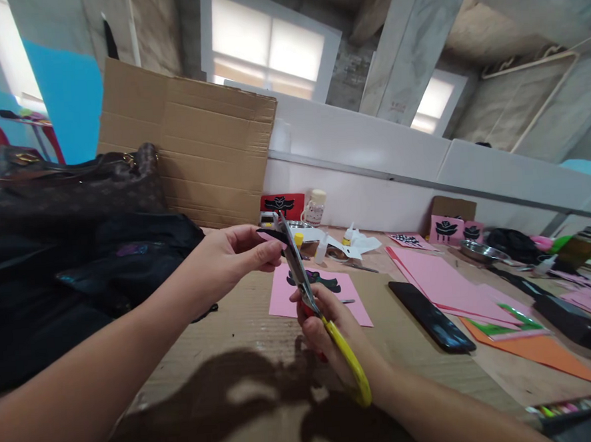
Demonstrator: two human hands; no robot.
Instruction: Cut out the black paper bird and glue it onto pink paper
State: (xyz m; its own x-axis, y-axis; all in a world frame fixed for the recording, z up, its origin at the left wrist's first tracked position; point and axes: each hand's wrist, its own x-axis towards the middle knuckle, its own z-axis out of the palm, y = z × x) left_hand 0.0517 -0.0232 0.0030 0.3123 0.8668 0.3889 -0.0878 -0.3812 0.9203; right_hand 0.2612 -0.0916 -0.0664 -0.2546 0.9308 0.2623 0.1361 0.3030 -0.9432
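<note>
A: Over to the left hand [245,254]: thumb and fingers pinching a small paper piece [272,234], black on one part, pink on another!

B: And here's the right hand [334,325], wrapped around the scissors [299,267], yellow on the handle, blades pointing up and away from the person.

A: Are they into the paper?

B: Right at its edge, blades and paper overlapping from up here, but I can't tell whether they're biting. The piece is up in the air, above the work surface.

A: Below it, a pink card [351,304] with a black cut-out [329,282] on it, partly hidden by the scissors and right hand.

B: That card lies on a flat cardboard sheet [241,311]. Just right of it, a dark phone [428,313], screen up, next to loose pink sheets [432,282].

A: Far side now: a pale jar [316,206] beside a red card [297,199] with a black figure.

B: And over on the left, a brown handbag [73,194] in front of upright cardboard [194,127]!
</note>
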